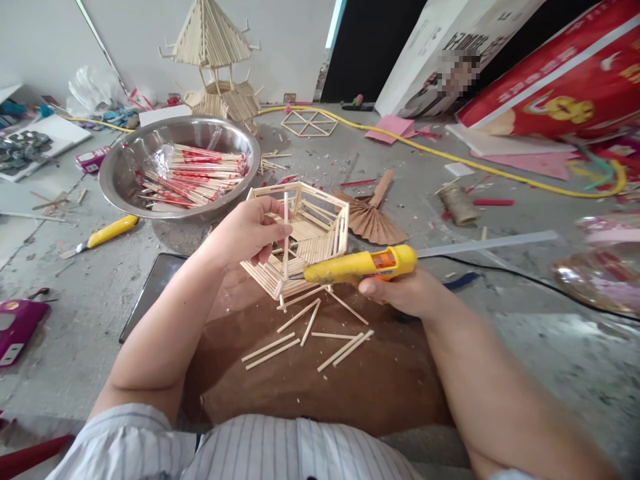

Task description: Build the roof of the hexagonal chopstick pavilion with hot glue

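Observation:
Between the thumb and fingers of my left hand (250,230) is a thin wooden stick (286,250), held upright at the near corner of a many-sided stick frame (320,253). My right hand (405,293) grips a yellow hot glue gun (360,265), a long glue stick (490,243) poking out of its back. The gun's nozzle points left and is at the foot of the upright stick; whether it touches is hard to tell. Several short cut sticks (273,350) lie on the brown board (240,393) just in front of the frame.
A steel bowl (107,180) of wrapped chopsticks stands at the left, near a yellow utility knife (113,231) and a dark phone (150,293). Behind rises a stick pagoda model (210,40). A brown paper fan (375,213), twine spool (459,204) and yellow cable (450,160) lie to the right.

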{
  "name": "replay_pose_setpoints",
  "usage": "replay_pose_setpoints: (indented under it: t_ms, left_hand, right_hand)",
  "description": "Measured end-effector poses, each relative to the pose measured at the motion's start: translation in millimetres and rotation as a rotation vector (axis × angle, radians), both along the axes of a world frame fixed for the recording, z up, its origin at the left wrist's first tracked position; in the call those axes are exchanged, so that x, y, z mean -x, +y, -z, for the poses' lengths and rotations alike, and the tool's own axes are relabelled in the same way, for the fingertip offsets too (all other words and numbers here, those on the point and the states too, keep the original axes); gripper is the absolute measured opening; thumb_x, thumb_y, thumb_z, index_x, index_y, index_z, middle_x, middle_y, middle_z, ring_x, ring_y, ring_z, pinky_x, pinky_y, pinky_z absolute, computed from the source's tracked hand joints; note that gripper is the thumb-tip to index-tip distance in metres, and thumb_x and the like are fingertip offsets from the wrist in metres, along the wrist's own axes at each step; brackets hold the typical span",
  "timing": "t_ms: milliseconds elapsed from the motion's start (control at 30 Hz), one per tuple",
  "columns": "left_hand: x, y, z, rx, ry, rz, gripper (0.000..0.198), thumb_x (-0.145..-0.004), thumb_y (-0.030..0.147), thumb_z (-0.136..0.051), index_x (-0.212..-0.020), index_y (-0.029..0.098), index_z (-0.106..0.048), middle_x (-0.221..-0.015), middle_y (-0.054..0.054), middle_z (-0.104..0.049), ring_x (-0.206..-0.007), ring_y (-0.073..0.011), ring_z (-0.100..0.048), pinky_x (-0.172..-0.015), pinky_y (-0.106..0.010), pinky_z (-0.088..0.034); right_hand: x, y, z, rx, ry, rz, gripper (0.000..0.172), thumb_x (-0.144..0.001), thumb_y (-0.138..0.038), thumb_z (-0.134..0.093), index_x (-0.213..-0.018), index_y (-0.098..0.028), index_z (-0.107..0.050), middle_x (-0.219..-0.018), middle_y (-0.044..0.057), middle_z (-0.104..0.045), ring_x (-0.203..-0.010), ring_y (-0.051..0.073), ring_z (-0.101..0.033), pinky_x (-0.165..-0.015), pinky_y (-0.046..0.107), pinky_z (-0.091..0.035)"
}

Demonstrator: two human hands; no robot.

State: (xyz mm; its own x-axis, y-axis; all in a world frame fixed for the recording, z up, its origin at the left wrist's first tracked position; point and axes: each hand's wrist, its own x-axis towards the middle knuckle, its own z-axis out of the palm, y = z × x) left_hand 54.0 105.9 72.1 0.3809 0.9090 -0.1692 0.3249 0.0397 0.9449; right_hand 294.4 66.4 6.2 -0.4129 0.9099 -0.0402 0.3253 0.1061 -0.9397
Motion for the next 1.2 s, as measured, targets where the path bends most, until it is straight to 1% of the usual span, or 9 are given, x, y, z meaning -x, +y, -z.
replay_pose_setpoints:
  t_ms: [100,400,600,667,767,833,1033,1200]
  left_hand:
    - [-1.0,-0.7,-0.9,0.000,0.016,-0.003,0.010,-0.078,0.013,-0.056,-0.082,0.015,-0.048,-0.051,0.006,-0.052,-0.029,-0.0009,-0.040,-0.028,-0.011,-0.025]
    - [-2.3,-0.5,-0.7,0.025,0.008,-0.004,0.010,-0.078,0.011,-0.055,-0.083,0.015,-0.047,-0.051,0.007,-0.052,-0.029,-0.0008,-0.039,-0.029,-0.011,-0.026]
    - [-0.6,0.6,-0.4,0.006,0.021,0.002,0.009,-0.078,0.011,-0.054,-0.081,0.015,-0.047,-0.051,0.007,-0.051,-0.029,-0.0015,-0.040,-0.027,-0.012,-0.026]
    - [0.5,1.1,-0.8,-0.004,0.035,0.003,0.010,-0.077,0.013,-0.056,-0.082,0.015,-0.047,-0.051,0.006,-0.052,-0.030,-0.0014,-0.040,-0.028,-0.012,-0.026]
    - [2.4,1.7,-1.7,-0.006,0.042,-0.001,0.010,-0.078,0.015,-0.056,-0.084,0.015,-0.048,-0.053,0.005,-0.054,-0.030,-0.0014,-0.041,-0.028,-0.012,-0.026]
    - [3.3,1.9,-1.9,-0.006,0.037,-0.005,0.012,-0.077,0.016,-0.056,-0.085,0.015,-0.048,-0.054,0.005,-0.055,-0.030,-0.0015,-0.041,-0.029,-0.012,-0.027]
    - [4.2,2.9,-0.7,-0.015,0.047,-0.003,0.015,-0.077,0.019,-0.059,-0.087,0.015,-0.048,-0.053,0.005,-0.054,-0.031,-0.0018,-0.042,-0.029,-0.012,-0.026]
    - [4.7,3.2,-0.4,-0.016,0.032,0.001,0.013,-0.077,0.018,-0.058,-0.085,0.015,-0.048,-0.053,0.005,-0.054,-0.031,-0.0020,-0.042,-0.028,-0.012,-0.027]
  right_hand:
    - [-0.6,0.4,0.4,0.006,-0.007,0.007,0.041,-0.063,-0.055,-0.063,-0.081,-0.018,-0.065,-0.065,0.004,-0.061,-0.068,0.021,-0.061,-0.055,0.032,-0.050]
    - [-2.0,1.3,1.3,0.018,-0.015,0.042,0.040,-0.060,-0.056,-0.064,-0.076,-0.019,-0.065,-0.060,0.003,-0.058,-0.063,0.020,-0.059,-0.051,0.031,-0.048]
    - [2.1,1.8,-2.1,0.015,0.034,0.016,0.037,-0.060,-0.054,-0.066,-0.071,-0.019,-0.064,-0.055,0.002,-0.054,-0.062,0.020,-0.058,-0.048,0.029,-0.046]
    - [3.0,2.0,-1.9,0.021,0.059,0.010,0.036,-0.060,-0.054,-0.066,-0.070,-0.020,-0.063,-0.053,0.001,-0.051,-0.058,0.018,-0.056,-0.046,0.028,-0.044]
    - [3.8,1.8,0.1,0.054,0.089,0.009,0.035,-0.059,-0.054,-0.066,-0.066,-0.020,-0.060,-0.048,-0.002,-0.045,-0.047,0.013,-0.049,-0.041,0.026,-0.040]
    - [4.3,1.6,1.3,0.078,0.089,0.014,0.035,-0.059,-0.055,-0.066,-0.066,-0.021,-0.060,-0.047,-0.003,-0.044,-0.043,0.012,-0.046,-0.040,0.025,-0.039]
    - [6.1,0.5,-1.4,0.069,0.046,0.033,0.040,-0.057,-0.057,-0.066,-0.070,-0.020,-0.062,-0.053,0.001,-0.051,-0.058,0.017,-0.055,-0.048,0.027,-0.044]
    - [6.7,-0.8,-6.4,0.065,0.014,0.033,0.040,-0.057,-0.058,-0.065,-0.069,-0.019,-0.062,-0.052,0.001,-0.050,-0.056,0.017,-0.054,-0.047,0.027,-0.044]
